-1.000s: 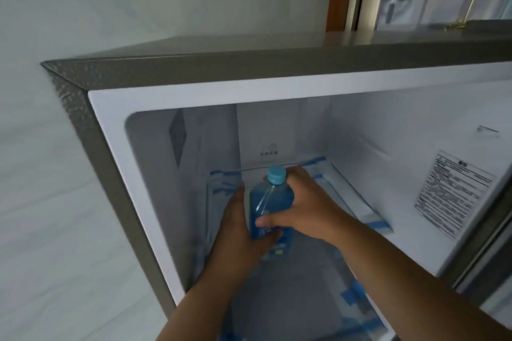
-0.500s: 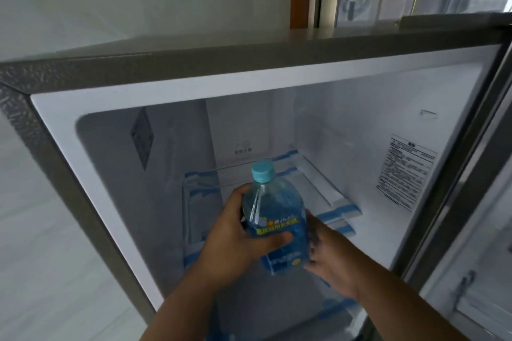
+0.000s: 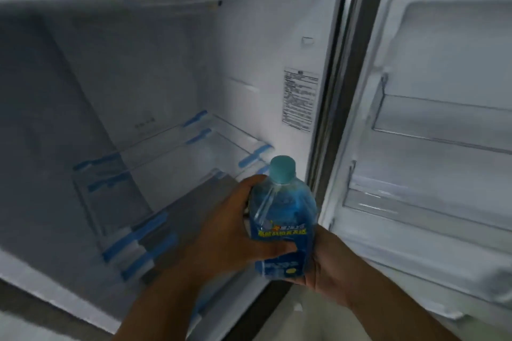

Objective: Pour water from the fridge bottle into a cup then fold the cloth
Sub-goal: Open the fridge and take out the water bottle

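Blue plastic bottle (image 3: pixel 282 219) — round, capped

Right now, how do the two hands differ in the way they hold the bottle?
The left hand wraps the side of the bottle, its thumb across the front label; the right hand cups it lower down, from behind and under the base. The left hand's back faces the camera, while the right hand is mostly hidden by the bottle. Both touch the bottle, which is upright and capped.

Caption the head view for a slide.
Both hands, left and right, hold a capped blue bottle before the open fridge.
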`<state>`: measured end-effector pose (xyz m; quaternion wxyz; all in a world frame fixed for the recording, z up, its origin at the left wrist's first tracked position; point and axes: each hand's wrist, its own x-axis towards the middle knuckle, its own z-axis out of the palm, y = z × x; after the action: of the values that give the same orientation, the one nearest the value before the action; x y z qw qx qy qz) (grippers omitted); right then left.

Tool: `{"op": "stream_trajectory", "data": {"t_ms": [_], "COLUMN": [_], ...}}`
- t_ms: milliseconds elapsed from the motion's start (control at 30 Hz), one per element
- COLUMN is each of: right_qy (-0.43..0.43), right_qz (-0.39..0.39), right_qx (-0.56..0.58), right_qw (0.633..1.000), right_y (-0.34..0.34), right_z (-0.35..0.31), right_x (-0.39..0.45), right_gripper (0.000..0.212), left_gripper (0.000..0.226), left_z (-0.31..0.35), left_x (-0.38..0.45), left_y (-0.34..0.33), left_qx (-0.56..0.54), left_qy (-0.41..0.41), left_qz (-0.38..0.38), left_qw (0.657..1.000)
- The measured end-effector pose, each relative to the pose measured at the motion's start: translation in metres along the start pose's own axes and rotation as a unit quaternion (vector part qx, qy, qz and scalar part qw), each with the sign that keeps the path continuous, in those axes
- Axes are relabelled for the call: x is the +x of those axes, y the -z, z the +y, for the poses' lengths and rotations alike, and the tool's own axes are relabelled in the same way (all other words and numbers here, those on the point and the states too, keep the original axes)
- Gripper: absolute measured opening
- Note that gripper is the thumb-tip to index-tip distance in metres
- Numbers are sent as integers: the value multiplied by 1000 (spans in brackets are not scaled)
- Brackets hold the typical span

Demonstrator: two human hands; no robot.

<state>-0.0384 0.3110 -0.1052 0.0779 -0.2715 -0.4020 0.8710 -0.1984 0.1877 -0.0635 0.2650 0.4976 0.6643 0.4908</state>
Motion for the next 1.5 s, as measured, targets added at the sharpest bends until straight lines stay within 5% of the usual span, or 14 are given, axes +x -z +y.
{"op": "stream_trajectory", "data": {"t_ms": [400, 600, 733, 967, 1100, 1500], "right_qy": [178, 252, 261, 273, 278, 247], "right_qz": [196, 261, 368, 492, 563, 774], "right_qx": [87, 32, -41, -31, -15, 88], "right_qw": [960, 931, 891, 826, 778, 576], "right_y": [106, 143, 140, 93, 61, -28], "right_z": [38, 80, 120, 193, 243, 358], "right_x": [-172, -297, -368, -483, -554, -701], "right_gripper": [55, 50, 65, 61, 59, 59], "left_gripper": [87, 79, 74, 78, 81, 83], "left_z": [78, 133, 158, 197, 227, 314], "left_x": [23, -5, -56, -161, -227, -407], "left_y": [-155, -251, -305, -362, -402, -514], "left_qx": [-10, -2, -12, -25, -41, -90], "left_qy": [-93, -150, -168, -207, -225, -318], "left_qz": [-245, -361, -419, -493, -557, -747], "left_qw": [965, 921, 892, 845, 798, 576]}}
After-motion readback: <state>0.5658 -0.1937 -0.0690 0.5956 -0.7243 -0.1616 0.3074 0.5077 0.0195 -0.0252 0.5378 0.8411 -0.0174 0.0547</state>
